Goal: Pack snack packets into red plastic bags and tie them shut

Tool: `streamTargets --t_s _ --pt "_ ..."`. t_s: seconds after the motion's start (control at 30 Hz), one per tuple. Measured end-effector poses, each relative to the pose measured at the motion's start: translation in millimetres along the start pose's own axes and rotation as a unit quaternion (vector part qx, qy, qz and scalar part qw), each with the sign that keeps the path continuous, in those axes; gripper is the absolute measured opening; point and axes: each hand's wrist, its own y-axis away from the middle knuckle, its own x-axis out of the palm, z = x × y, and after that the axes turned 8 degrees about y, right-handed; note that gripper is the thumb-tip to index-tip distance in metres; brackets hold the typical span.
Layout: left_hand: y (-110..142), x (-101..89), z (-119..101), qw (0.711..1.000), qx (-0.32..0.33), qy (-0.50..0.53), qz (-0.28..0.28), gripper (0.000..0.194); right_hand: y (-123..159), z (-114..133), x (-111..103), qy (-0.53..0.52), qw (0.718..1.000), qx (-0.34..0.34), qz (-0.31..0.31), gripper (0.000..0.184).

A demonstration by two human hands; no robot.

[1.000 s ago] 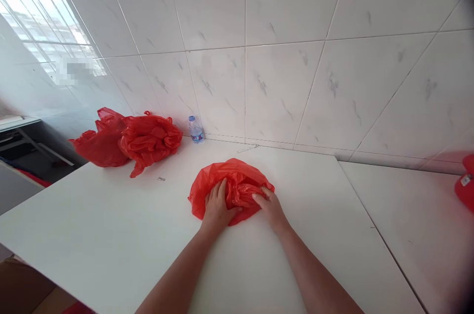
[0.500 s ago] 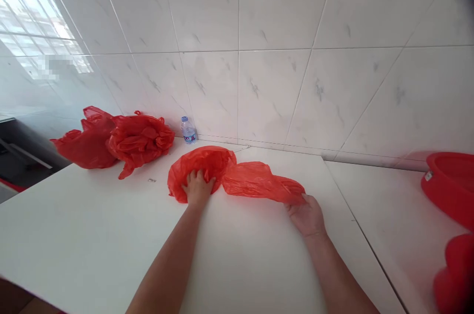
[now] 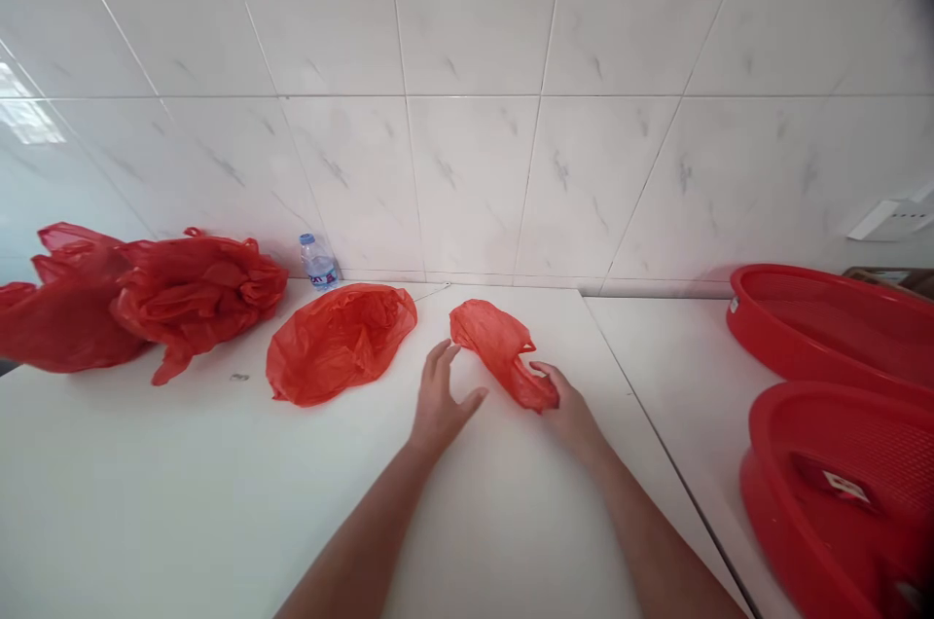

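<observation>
Crumpled, narrow red thin-plastic bag (image 3: 500, 346): right of the clear plastic bottle with blue cap (image 3: 318, 264) and nearer the camera, on or just above the white tabletop (image 3: 219, 502); cannot tell whether fully lifted. Gripped at the near end by the right hand (image 3: 573, 410), between thumb and fingers. Left hand (image 3: 438, 405): holding nothing, fingers spread, thumb apart, just beside the far end of the narrow bag; cannot tell whether touching.

Progress, as judged: narrow bag well separated from the wide-mouthed red thin-plastic bag (image 3: 303, 366), just in front of the bottle and let go by both hands. Narrow bag not yet spread out, so handling probably midway; cannot read more from here.

Containers: wide-mouthed bag gaping, only red folds visible inside. Narrow bag limp, probably holding little. Left of the bottle, bunched red plastic bundle (image 3: 197, 283), then bulky red plastic bag (image 3: 77, 312) farther left; contents hidden in both. Well right of the bottle, shallow round red plastic basket (image 3: 773, 332); nearer the camera, second round red plastic basket (image 3: 766, 415), with dark red packet with pale label (image 3: 817, 473) inside.
</observation>
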Motion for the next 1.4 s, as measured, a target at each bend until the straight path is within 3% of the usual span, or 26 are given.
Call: streamTargets --t_s 0.1,0.17,0.27,0.33,0.37,0.43,0.57,0.67,0.73,0.83,0.93,1.0,1.07,1.17,1.4 --pt "-2 31.4 -15 0.99 -0.106 0.091 -0.006 0.085 10 7 19 0.084 0.993 -0.08 0.013 0.05" --pt "-5 39.1 -18 0.976 -0.171 0.131 -0.014 0.082 15 12 25 0.137 0.984 -0.11 0.032 0.045" --pt "-8 34.4 -12 0.951 -0.234 0.198 -0.029 0.046 18 21 26 0.161 0.976 -0.125 0.071 0.035" --pt "-8 27.0 -5 0.937 -0.259 0.229 -0.053 0.023 17 25 25 0.157 0.977 -0.115 0.089 0.017" --pt "-8 23.3 -2 0.933 -0.265 0.236 -0.068 0.015 17 26 26 0.157 0.978 -0.103 0.091 0.01" --pt "-8 16.2 5 0.928 -0.268 0.24 -0.095 0.008 14 24 26 0.149 0.984 -0.068 0.075 0.013" --pt "-9 -0.3 22 0.917 -0.277 0.241 -0.155 0.012 4 6 14 0.107 0.992 0.031 -0.065 0.01" --pt "-12 -12.6 34 0.906 -0.287 0.236 -0.203 0.021 -4 -11 -8 0.075 0.968 0.118 -0.208 0.01" --pt "-13 -17.0 36 0.901 -0.292 0.235 -0.217 0.031 -8 -18 -22 0.041 0.95 0.156 -0.268 0.014" --pt "-13 -17.1 29 0.93 -0.269 0.16 -0.191 0.05 -9 -22 -30 0.009 0.941 0.17 -0.294 0.021" --pt "-11 -13.0 16 0.978 -0.169 -0.004 -0.124 0.067 -6 -19 -27 -0.014 0.951 0.161 -0.262 0.024" --pt "-10 -9.6 9 0.991 -0.102 -0.06 -0.067 0.061 -4 -15 -25 -0.034 0.957 0.154 -0.243 0.028" --pt "-8 -6.6 6 0.996 -0.074 -0.052 -0.002 0.041 -2 -12 -23 -0.049 0.959 0.146 -0.239 0.037" --pt "-5 -3.9 4 0.993 -0.103 -0.001 0.049 0.023 -2 -7 -19 -0.07 0.956 0.138 -0.248 0.052" --pt "-2 -4.2 -1 0.953 -0.219 0.211 -0.004 0.01 -8 -2 -20 -0.186 0.942 0.121 -0.251 0.082"
